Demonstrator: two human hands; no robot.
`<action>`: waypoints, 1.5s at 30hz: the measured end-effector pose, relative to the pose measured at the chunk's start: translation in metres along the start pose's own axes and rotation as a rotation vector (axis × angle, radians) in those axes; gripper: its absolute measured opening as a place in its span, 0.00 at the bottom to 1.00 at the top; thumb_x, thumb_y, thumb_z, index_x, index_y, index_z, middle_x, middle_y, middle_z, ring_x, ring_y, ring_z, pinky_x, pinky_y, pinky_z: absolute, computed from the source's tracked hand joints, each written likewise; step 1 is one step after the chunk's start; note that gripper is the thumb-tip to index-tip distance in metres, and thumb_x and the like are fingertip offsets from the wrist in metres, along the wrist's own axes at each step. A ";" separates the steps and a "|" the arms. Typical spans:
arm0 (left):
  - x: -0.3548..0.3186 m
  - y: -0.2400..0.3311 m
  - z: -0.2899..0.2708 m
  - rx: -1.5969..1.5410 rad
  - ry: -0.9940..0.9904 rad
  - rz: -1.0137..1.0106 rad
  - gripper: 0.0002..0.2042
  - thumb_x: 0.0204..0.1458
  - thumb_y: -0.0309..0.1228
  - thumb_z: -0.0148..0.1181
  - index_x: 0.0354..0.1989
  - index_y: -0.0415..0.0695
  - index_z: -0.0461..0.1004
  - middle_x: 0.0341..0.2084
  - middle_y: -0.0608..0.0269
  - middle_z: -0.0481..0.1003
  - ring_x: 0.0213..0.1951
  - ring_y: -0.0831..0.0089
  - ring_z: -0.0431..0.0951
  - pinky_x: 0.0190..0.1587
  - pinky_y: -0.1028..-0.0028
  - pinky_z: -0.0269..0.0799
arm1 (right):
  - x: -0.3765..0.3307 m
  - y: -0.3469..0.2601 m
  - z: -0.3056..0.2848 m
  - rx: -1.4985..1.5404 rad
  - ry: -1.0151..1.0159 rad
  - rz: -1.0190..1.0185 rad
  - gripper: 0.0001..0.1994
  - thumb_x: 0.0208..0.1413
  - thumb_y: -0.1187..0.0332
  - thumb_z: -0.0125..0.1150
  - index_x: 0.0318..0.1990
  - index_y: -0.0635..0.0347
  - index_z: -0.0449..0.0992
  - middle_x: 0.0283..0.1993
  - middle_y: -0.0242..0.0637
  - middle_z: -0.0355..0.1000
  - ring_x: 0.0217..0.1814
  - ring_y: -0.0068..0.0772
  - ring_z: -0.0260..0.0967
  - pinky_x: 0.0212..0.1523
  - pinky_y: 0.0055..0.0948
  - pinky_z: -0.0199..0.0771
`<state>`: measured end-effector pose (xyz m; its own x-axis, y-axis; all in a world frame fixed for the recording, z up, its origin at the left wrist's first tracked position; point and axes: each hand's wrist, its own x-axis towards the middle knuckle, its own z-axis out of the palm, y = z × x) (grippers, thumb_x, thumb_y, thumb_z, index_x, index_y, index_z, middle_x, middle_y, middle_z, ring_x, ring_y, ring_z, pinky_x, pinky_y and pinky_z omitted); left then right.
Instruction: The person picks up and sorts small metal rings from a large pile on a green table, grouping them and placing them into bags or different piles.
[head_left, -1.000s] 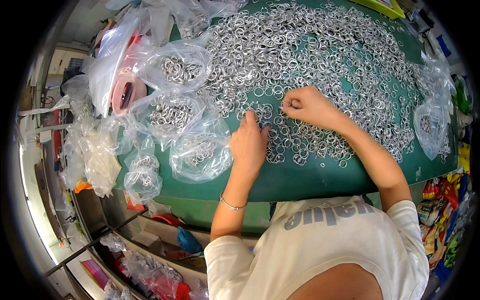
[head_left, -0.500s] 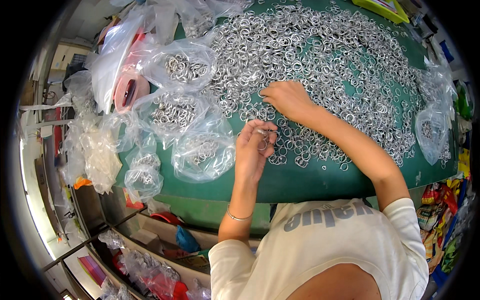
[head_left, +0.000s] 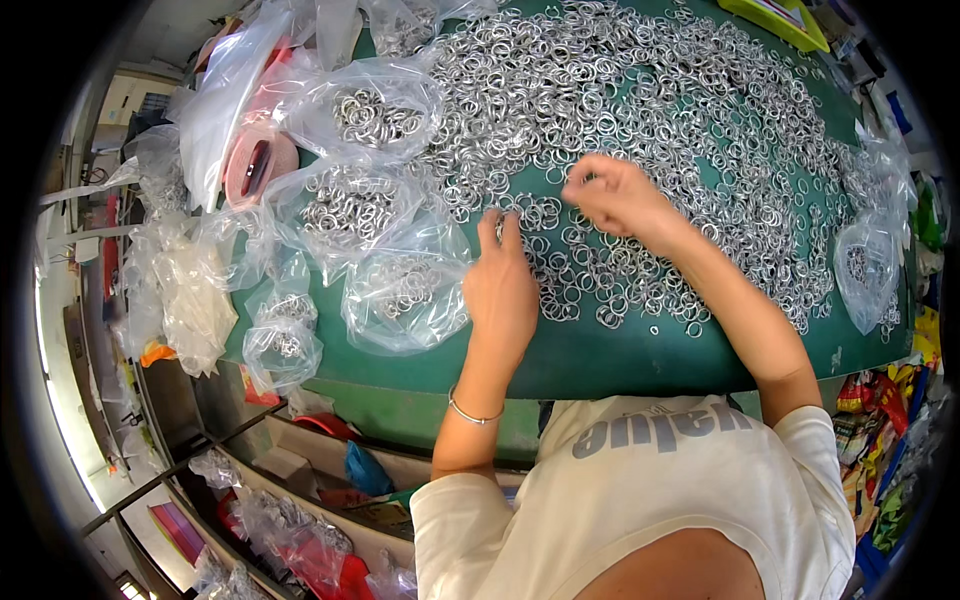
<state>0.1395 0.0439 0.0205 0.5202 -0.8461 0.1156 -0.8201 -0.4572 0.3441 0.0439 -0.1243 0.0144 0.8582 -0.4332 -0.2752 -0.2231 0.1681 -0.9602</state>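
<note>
Silver metal rings (head_left: 560,70) lie in a wide, dense spread over the green table (head_left: 400,374). My left hand (head_left: 500,285) is palm down at the near left edge of the rings, two fingers pointing forward. Metal shows between those fingertips, but whether it is held cannot be told; the thumb and remaining fingers are hidden underneath. To its right, my right hand (head_left: 622,205) hovers just above the rings, its index finger bent toward the thumb. Slight blur hides whatever is in that pinch.
Clear plastic bags of rings (head_left: 405,290) stand along the left, beside a pink tape roll (head_left: 262,165). Another bag of rings (head_left: 865,262) lies at the right edge. A yellow tray (head_left: 785,22) sits far right. Below the table's left side are cluttered drawers (head_left: 300,465).
My left hand has turned from palm up with rings in its fingers to palm down, reaching slightly forward. My right hand has lifted and shifted right, away from the left hand.
</note>
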 end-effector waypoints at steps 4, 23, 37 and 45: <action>-0.013 0.002 0.009 0.064 -0.168 0.010 0.22 0.38 0.15 0.50 0.46 0.37 0.65 0.53 0.50 0.63 0.26 0.50 0.76 0.26 0.61 0.72 | -0.008 0.021 0.023 -1.049 0.108 -0.438 0.07 0.48 0.65 0.58 0.27 0.58 0.74 0.24 0.40 0.72 0.27 0.43 0.70 0.26 0.39 0.68; -0.033 -0.011 0.007 -0.100 -0.192 0.152 0.21 0.35 0.15 0.53 0.43 0.36 0.65 0.48 0.55 0.64 0.24 0.53 0.75 0.27 0.61 0.71 | -0.007 0.018 -0.002 -0.463 -0.083 -0.381 0.05 0.52 0.71 0.53 0.34 0.61 0.72 0.30 0.31 0.69 0.25 0.27 0.64 0.20 0.28 0.64; -0.042 0.000 0.005 -0.181 -0.154 0.086 0.21 0.36 0.14 0.50 0.43 0.40 0.68 0.47 0.58 0.67 0.28 0.53 0.75 0.29 0.62 0.71 | -0.010 -0.002 0.014 -0.085 -0.124 0.091 0.08 0.55 0.64 0.55 0.31 0.59 0.73 0.18 0.27 0.65 0.16 0.15 0.56 0.13 0.18 0.52; -0.051 -0.001 0.003 -0.246 0.004 -0.107 0.21 0.36 0.13 0.49 0.43 0.43 0.69 0.39 0.58 0.69 0.30 0.52 0.74 0.31 0.61 0.69 | 0.017 0.029 0.050 -1.336 -0.154 -0.658 0.10 0.47 0.68 0.59 0.38 0.56 0.73 0.30 0.33 0.69 0.32 0.36 0.71 0.24 0.33 0.69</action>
<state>0.1135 0.0866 0.0112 0.6018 -0.7956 0.0697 -0.6781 -0.4629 0.5708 0.0754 -0.0825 -0.0161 0.9904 0.0013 0.1383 0.0382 -0.9636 -0.2645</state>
